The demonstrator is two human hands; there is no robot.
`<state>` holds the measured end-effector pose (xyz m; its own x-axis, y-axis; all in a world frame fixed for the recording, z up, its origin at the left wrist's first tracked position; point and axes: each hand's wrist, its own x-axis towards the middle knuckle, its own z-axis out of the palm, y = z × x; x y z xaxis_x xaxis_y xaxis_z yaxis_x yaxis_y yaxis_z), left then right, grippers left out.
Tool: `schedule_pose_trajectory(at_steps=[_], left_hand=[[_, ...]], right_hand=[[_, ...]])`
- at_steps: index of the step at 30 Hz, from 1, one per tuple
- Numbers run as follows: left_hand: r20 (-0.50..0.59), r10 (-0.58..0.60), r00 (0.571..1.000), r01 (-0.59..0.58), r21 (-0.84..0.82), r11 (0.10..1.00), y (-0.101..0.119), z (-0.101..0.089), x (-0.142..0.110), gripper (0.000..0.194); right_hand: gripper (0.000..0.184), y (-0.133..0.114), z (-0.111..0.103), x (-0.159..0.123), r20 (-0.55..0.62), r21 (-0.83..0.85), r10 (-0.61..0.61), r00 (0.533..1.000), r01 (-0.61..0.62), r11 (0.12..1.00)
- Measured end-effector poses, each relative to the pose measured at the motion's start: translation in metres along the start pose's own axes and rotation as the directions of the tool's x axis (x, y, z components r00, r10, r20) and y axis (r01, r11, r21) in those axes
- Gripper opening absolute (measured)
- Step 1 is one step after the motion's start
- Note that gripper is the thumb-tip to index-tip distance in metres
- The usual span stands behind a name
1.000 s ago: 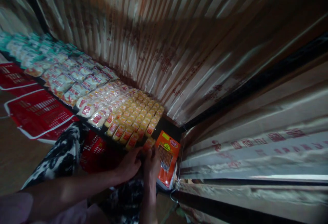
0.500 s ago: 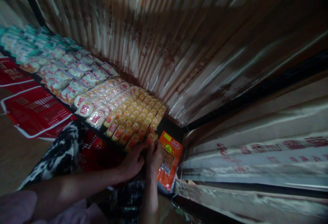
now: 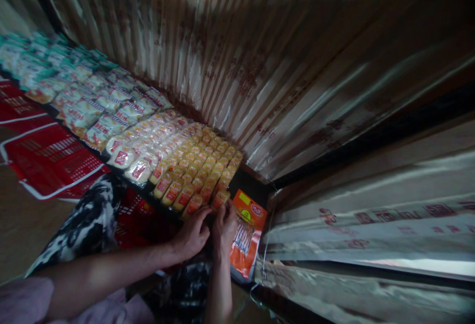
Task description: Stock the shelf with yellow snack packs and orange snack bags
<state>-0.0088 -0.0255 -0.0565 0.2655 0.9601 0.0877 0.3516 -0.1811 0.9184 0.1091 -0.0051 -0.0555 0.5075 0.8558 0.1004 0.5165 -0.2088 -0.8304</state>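
Small oblong yellow pack in shiny clear wrap with a red label, just below centre of frame, at the front right end of the yellow rows, tilted a bit. Right hand has bent fingers against its lower end, can't tell if they pinch it. Left hand just left of that, fingers curled, tips near the next yellow pack, can't tell if it grips or touches anything. Hands near each other, bare. Flat orange pouch with a yellow tag and clear window lies right beside the right hand, lower centre. All on a long black shelf, bare patch above the pouch. Going toward upper left: rounded white packs with red labels, white bags with striped ends, then teal-and-white bags, blurry. Red slotted plastic basket with white rim at left edge, below the shelf. Black-and-white patterned trousers lower left, lilac sleeve bottom left corner. Pleated, wrinkled plastic sheeting with red print fills the top, black bar slants across the right side
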Motion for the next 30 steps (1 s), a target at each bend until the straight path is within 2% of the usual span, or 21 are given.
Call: schedule_pose_trajectory(at_steps=[4, 13, 23, 27, 30], left_hand=[[0.017, 0.009, 1.000, -0.009, 0.047, 0.999, -0.004, 0.002, -0.001, 0.055], [0.028, 0.054, 0.998, -0.056, 0.113, 0.992, -0.013, 0.004, -0.001, 0.055], [0.057, 0.042, 0.997, -0.049, 0.123, 0.991, -0.005, 0.000, 0.002, 0.057], [0.067, 0.100, 0.993, -0.110, 0.172, 0.979, -0.003, -0.001, 0.000, 0.057], [0.124, 0.201, 0.972, -0.227, 0.254, 0.940, 0.006, -0.009, -0.004, 0.057]], right_hand=[[0.056, -0.001, 0.001, 0.001, -0.070, -0.005, -0.013, 0.997, 0.013, 1.000], [0.051, 0.008, 0.012, 0.004, -0.043, 0.003, -0.054, 0.998, 0.055, 0.999], [0.047, 0.004, 0.017, 0.000, -0.085, -0.095, -0.139, 0.987, 0.131, 0.987], [0.047, 0.005, 0.018, 0.001, -0.089, -0.104, -0.097, 0.991, 0.088, 0.991], [0.046, 0.008, 0.018, 0.002, -0.086, -0.094, -0.092, 0.992, 0.084, 0.992]])
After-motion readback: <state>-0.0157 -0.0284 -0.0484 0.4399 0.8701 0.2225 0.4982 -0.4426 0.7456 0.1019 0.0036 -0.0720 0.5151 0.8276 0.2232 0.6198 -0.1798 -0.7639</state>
